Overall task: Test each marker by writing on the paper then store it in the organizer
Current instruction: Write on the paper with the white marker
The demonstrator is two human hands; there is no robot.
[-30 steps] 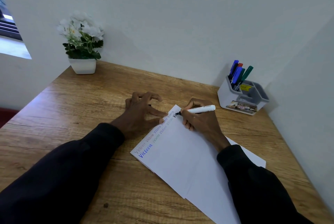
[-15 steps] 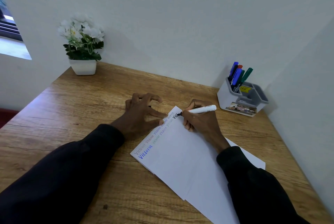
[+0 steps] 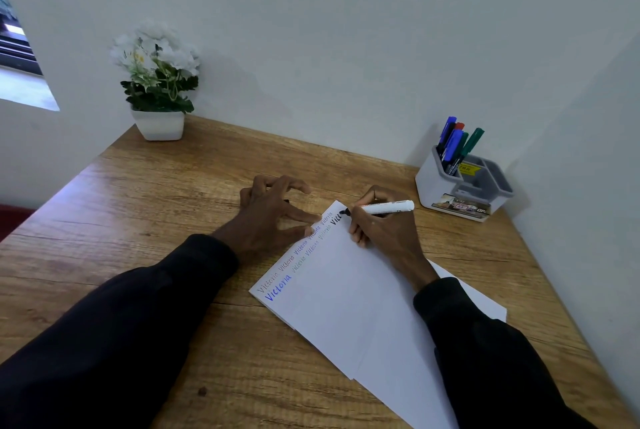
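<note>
Your left hand (image 3: 273,217) steadies the paper (image 3: 346,307); your right hand (image 3: 384,238) holds the marker (image 3: 388,207) to its far corner.
Left fingers (image 3: 303,215) spread wide, tips on the paper's left edge; a dark bit (image 3: 286,200) beneath is unclear. Right fingers (image 3: 358,238) pinch the marker, hiding the end of the word (image 3: 336,219). The organizer (image 3: 429,182) sits at the counter (image 3: 138,203)'s far right corner.

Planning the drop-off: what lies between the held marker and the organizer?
Only bare desk separates the marker and the organizer, shown in the head view.
</note>
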